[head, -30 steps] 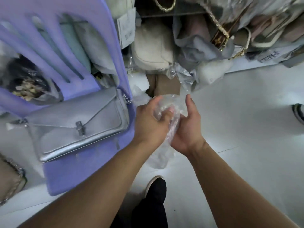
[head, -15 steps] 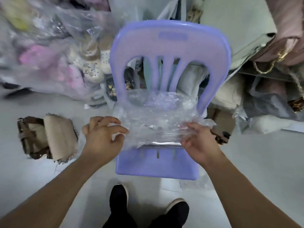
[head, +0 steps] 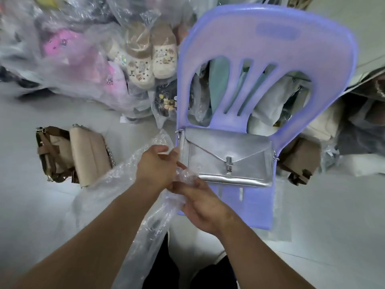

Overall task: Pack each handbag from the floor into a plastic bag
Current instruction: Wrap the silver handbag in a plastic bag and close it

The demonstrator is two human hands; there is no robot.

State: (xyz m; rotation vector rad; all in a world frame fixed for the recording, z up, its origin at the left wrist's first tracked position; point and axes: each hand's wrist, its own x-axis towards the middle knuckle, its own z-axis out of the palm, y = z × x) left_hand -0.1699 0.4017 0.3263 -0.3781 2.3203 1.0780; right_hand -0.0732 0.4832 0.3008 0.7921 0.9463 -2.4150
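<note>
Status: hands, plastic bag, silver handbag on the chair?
Left hand and right hand both grip the plastic bag, crumpled. Silver handbag flat on purple chair seat, unbagged. Nothing between them.

One wide-angle view from the person's head, looks forward and steeply down, left hand (head: 155, 166) and right hand (head: 203, 202) close below, purple chair (head: 270, 49) just ahead.

The plastic bag (head: 145, 217) no longer lies spread over the silver handbag (head: 227, 151). It is now gathered into a crumpled strip left of the handbag, trailing down beside the left forearm (head: 93, 236). The left hand (head: 156, 167) and right hand (head: 200, 205) (previously apart at the bag's two sides) have closed together, both gripping the plastic. The handbag's clasp (head: 229, 163) is now uncovered.
</note>
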